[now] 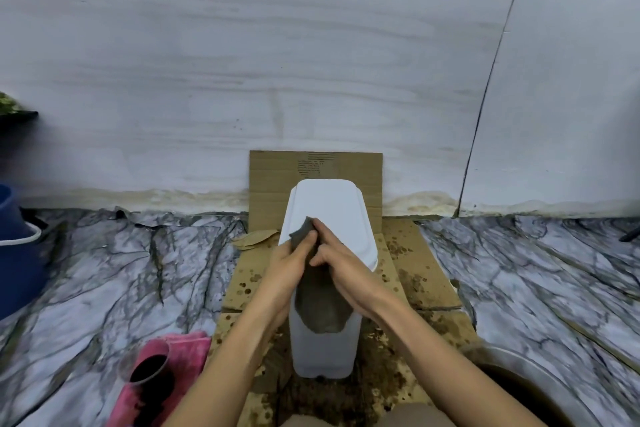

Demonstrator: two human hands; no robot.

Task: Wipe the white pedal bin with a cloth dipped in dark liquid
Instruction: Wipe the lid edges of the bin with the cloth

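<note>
Both hands met over the near edge of the lid of the white pedal bin, which stood upright on stained cardboard on the floor, directly beneath and just beyond the knuckles. The left hand had its fingers curled round the upper part of the dark cloth, and the right hand pinched the same bunched part from the other side, so the two sets of fingers touched around it. A short tuft of cloth stuck up past the fingertips onto the lid, while the larger, loose part hung below the palms and lay against the bin's front face. The bin's long axis ran straight down from the hands, its lid stretching away from them toward the wall. Neither hand was clearly nearer; both forearms converged symmetrically from below. It looked as though the cloth was being gathered or wrung before a stroke, and the next wipe would probably travel down the front face. Below the left forearm stood a cup of dark liquid on a pink cloth.
</note>
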